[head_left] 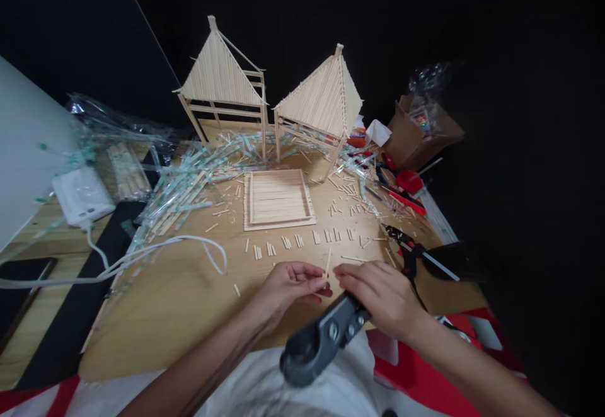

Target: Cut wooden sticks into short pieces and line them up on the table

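Observation:
My left hand [297, 285] pinches a thin wooden stick [328, 262] upright between thumb and fingers. My right hand [385, 294] is wrapped around a black hand tool with bolts in its side [326, 335]; its working end is hard to make out. The fingertips of the right hand are close to the stick. Just beyond both hands, short cut stick pieces [299, 240] lie in small groups in a row. Behind them is a flat stick panel with a raised rim [278, 199].
Two stick-built roofed models [222, 77] stand at the back. Wrapped sticks [184, 196] pile up at left beside a white cable [161, 247] and a white charger [82, 196]. To the right lie a black glue gun [401, 240], red-handled tools [409, 184] and a cardboard box [416, 133].

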Tool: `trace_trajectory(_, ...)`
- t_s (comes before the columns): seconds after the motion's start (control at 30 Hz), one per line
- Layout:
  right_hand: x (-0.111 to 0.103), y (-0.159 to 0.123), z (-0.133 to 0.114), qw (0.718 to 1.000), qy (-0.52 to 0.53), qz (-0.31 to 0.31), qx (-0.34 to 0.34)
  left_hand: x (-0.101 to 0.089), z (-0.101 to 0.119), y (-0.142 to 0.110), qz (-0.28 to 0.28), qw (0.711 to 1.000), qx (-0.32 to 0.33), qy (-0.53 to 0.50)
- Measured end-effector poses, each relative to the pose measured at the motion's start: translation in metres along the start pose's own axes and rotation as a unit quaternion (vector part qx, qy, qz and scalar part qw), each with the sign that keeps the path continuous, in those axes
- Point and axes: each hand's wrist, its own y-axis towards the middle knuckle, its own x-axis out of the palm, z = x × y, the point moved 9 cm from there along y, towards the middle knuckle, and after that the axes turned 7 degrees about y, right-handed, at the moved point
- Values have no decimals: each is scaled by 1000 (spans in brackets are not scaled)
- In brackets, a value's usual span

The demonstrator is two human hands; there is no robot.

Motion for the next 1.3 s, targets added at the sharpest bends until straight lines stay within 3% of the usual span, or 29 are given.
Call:
trace_trajectory(0.07,-4,-4,26,978,112,105,144,-6,2,3,29,999,20,10)
trace_trajectory(0.17,12,-16,57,880,282,185,336,-3,5,1,21,998,37,45)
trace_trajectory(0.23,24,-17,65,829,349,196,390,2,3,-1,0,998,23,55)
trace_trajectory(0.33,30,-16,71,802,388,216,400,5,-6,0,-25,999,-21,38)
trace_trajectory(0.63,38,-11,72,783,426,227,392,6,-20,5,-61,996,-65,-11)
trace_trajectory(0.9,37,-8,72,784,419,247,385,-6,-20,8,17,999,-44,-4)
trace_trajectory(1.3,40,-9,74,783,429,241,381,-10,-3,5,71,997,18,38)
